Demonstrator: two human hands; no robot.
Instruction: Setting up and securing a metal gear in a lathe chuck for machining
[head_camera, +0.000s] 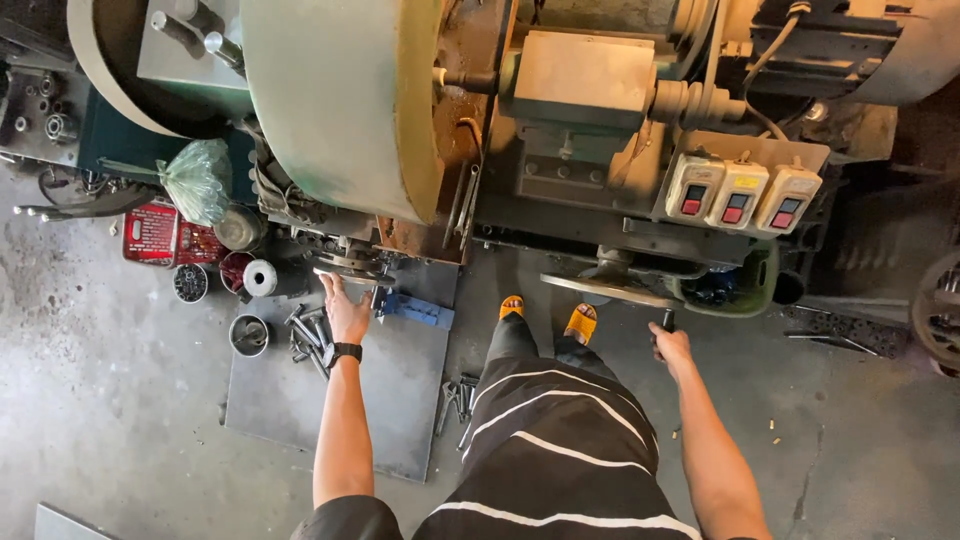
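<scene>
I look down at a large greasy machine (560, 120) with a big pale flywheel (345, 100). My left hand (345, 310), a black watch on its wrist, rests flat on the machine's lower round work plate (350, 265), fingers spread, holding nothing that I can see. My right hand (672, 345) is closed around the dark handle (667, 320) of a flat handwheel (610, 288) at the machine's front. My feet in orange sandals (580, 322) stand between the two hands.
A grey metal plate (400, 400) on the concrete floor carries loose bolts (308, 335), a blue tool (415, 310) and small tins (248, 335). A red tin (150, 233) and a green plastic bag (198, 180) sit at left. Three switch boxes (740, 195) are mounted at right.
</scene>
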